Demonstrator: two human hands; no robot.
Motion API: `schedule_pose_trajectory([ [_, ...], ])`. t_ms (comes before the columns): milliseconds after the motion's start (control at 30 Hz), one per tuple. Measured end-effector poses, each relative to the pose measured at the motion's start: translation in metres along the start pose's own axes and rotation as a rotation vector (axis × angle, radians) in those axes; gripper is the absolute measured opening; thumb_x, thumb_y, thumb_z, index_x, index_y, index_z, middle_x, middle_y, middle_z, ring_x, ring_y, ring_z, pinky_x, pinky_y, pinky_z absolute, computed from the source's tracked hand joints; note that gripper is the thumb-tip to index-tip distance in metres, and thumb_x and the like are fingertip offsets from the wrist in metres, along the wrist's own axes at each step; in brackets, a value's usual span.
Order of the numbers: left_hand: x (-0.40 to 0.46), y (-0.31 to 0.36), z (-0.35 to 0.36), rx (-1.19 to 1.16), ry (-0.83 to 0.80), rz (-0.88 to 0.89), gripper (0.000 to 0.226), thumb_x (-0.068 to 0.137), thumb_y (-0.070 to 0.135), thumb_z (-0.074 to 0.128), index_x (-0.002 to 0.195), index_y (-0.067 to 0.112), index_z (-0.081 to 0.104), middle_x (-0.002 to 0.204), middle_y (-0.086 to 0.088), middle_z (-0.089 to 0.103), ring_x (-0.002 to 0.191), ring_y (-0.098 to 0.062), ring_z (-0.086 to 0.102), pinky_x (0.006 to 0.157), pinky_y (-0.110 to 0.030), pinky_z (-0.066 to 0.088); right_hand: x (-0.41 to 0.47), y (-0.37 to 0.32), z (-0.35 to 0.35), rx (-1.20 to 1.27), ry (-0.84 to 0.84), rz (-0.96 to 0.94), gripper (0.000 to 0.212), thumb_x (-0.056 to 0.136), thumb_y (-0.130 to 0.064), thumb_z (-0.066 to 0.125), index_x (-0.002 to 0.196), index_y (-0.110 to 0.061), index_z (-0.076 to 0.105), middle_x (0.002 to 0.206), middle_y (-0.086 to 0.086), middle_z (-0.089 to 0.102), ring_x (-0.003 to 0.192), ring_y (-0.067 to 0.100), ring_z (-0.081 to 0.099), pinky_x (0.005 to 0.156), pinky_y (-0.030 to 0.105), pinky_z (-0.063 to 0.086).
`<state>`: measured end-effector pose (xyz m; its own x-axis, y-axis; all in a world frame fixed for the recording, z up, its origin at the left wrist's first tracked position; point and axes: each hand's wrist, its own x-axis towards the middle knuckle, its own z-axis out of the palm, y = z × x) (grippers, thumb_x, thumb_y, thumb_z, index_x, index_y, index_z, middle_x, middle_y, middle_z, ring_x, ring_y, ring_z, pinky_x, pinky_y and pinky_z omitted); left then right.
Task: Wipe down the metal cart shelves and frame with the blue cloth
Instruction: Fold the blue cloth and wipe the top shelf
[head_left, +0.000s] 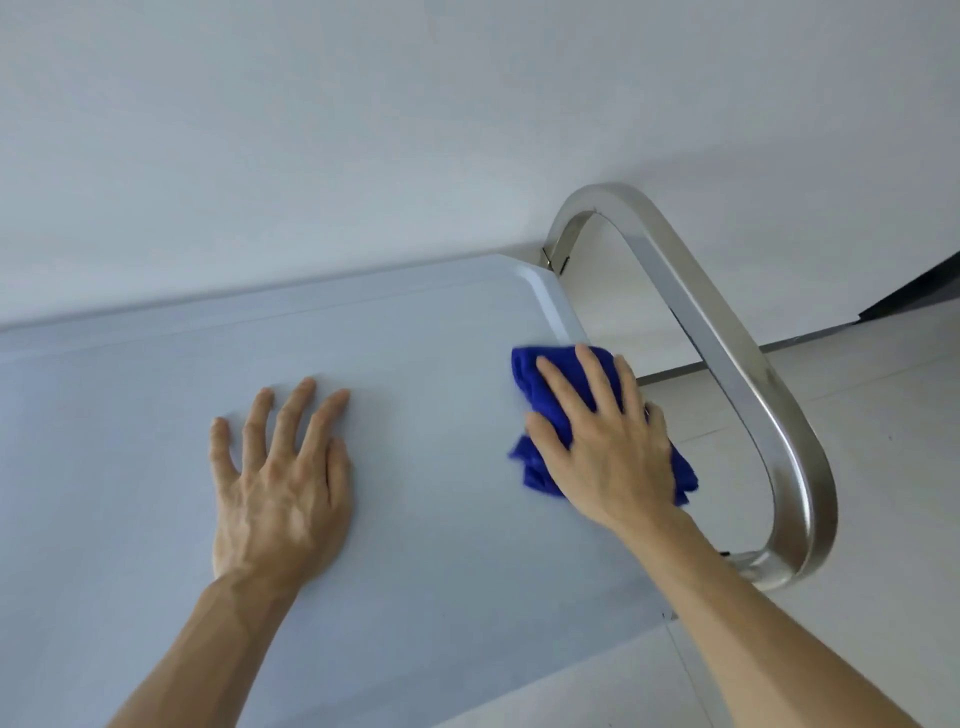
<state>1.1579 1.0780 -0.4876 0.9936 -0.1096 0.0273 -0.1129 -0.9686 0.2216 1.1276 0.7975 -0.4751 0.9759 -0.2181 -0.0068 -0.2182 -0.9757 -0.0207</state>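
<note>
The metal cart's top shelf (415, 338) fills the lower left of the head view, a flat pale surface with a raised rim. Its curved steel handle (727, 338) loops off the right end. The blue cloth (535, 374) lies bunched on the shelf near the right rim. My right hand (608, 441) presses flat on the cloth with fingers spread and straight, covering most of it. My left hand (280, 478) rests palm down on the bare shelf to the left, fingers spread, holding nothing.
A plain white wall (363, 130) stands just behind the cart. Pale tiled floor (883, 441) shows to the right beyond the handle, with a dark strip (914, 291) at the wall's base on the far right.
</note>
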Motion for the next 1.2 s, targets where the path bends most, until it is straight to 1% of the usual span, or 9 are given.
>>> schedule_pose_trajectory([
  [133, -0.001, -0.004, 0.001, 0.002, 0.004, 0.004, 0.052, 0.098, 0.038, 0.021, 0.146, 0.032, 0.040, 0.156, 0.003, 0.036, 0.147, -0.028, 0.024, 0.119, -0.057, 0.010, -0.001, -0.059, 0.008, 0.045, 0.020, 0.001, 0.059, 0.097, -0.060, 0.027, 0.153, -0.042, 0.025, 0.165, -0.002, 0.019, 0.151, 0.038, 0.011, 0.116, 0.066, 0.008],
  [233, -0.001, -0.004, -0.001, -0.026, 0.004, 0.017, 0.053, 0.097, 0.039, 0.022, 0.146, 0.032, 0.042, 0.156, 0.003, 0.037, 0.147, -0.029, 0.024, 0.120, -0.057, 0.009, -0.058, -0.084, 0.012, 0.129, 0.048, -0.250, 0.056, 0.096, -0.058, 0.037, 0.150, -0.043, 0.034, 0.163, -0.003, 0.027, 0.150, 0.036, 0.018, 0.115, 0.066, 0.013],
  [367, -0.002, -0.005, -0.001, -0.045, -0.001, 0.019, 0.052, 0.099, 0.039, 0.022, 0.147, 0.034, 0.041, 0.158, 0.004, 0.035, 0.148, -0.028, 0.021, 0.120, -0.055, 0.007, -0.119, -0.055, 0.012, 0.144, -0.010, -0.468, 0.059, 0.094, -0.062, 0.040, 0.150, -0.051, 0.025, 0.164, -0.014, 0.019, 0.153, 0.024, 0.010, 0.120, 0.058, 0.012],
  [567, 0.000, -0.004, -0.001, -0.130, -0.013, 0.019, 0.044, 0.101, 0.040, 0.037, 0.144, 0.037, 0.045, 0.159, 0.007, 0.033, 0.150, -0.024, 0.015, 0.121, -0.053, 0.001, -0.084, 0.018, -0.002, -0.031, -0.035, -0.007, 0.059, 0.094, -0.058, 0.030, 0.151, -0.043, 0.032, 0.162, -0.004, 0.028, 0.148, 0.033, 0.023, 0.107, 0.058, 0.034],
  [700, 0.004, -0.015, -0.012, -0.362, -0.134, -0.003, 0.044, 0.093, 0.057, 0.030, 0.129, 0.051, 0.054, 0.159, 0.016, 0.029, 0.152, -0.014, 0.007, 0.121, -0.043, -0.011, -0.066, -0.041, 0.008, 0.000, 0.002, 0.124, 0.060, 0.096, -0.059, 0.026, 0.154, -0.041, 0.023, 0.165, -0.004, 0.019, 0.151, 0.038, 0.010, 0.115, 0.067, 0.010],
  [800, 0.010, -0.019, -0.015, -0.376, -0.210, 0.007, 0.031, 0.101, 0.047, 0.039, 0.128, 0.053, 0.052, 0.161, 0.015, 0.024, 0.153, -0.015, 0.002, 0.119, -0.044, -0.013, -0.097, -0.092, 0.007, 0.085, 0.049, -0.080, 0.059, 0.095, -0.057, 0.038, 0.151, -0.039, 0.035, 0.162, -0.004, 0.029, 0.149, 0.039, 0.021, 0.115, 0.066, 0.012],
  [967, 0.014, -0.022, -0.022, -0.249, -0.306, 0.089, 0.040, 0.103, 0.040, 0.038, 0.141, 0.051, 0.041, 0.165, 0.011, 0.013, 0.153, -0.021, -0.004, 0.119, -0.053, -0.011, -0.166, -0.102, 0.008, 0.183, 0.050, -0.405, 0.052, 0.095, -0.059, 0.042, 0.145, -0.047, 0.041, 0.160, -0.013, 0.031, 0.151, 0.026, 0.020, 0.118, 0.059, 0.018],
  [1067, 0.011, -0.026, -0.035, -0.234, -0.311, 0.122, 0.040, 0.101, 0.034, 0.045, 0.140, 0.042, 0.048, 0.163, 0.006, 0.023, 0.152, -0.022, 0.010, 0.121, -0.049, 0.002, -0.164, -0.059, 0.001, 0.138, 0.096, -0.373, 0.048, 0.097, -0.060, 0.039, 0.141, -0.045, 0.050, 0.155, -0.014, 0.039, 0.147, 0.023, 0.032, 0.117, 0.054, 0.026],
  [1200, -0.035, -0.028, -0.049, -0.414, -0.162, 0.215, 0.025, 0.097, 0.015, 0.058, 0.118, 0.015, 0.070, 0.135, -0.010, 0.059, 0.129, -0.028, 0.052, 0.110, -0.031, 0.029, -0.151, -0.001, 0.001, 0.075, 0.176, -0.071, 0.051, 0.096, -0.055, 0.037, 0.140, -0.037, 0.054, 0.152, -0.007, 0.046, 0.144, 0.025, 0.038, 0.116, 0.052, 0.027],
])
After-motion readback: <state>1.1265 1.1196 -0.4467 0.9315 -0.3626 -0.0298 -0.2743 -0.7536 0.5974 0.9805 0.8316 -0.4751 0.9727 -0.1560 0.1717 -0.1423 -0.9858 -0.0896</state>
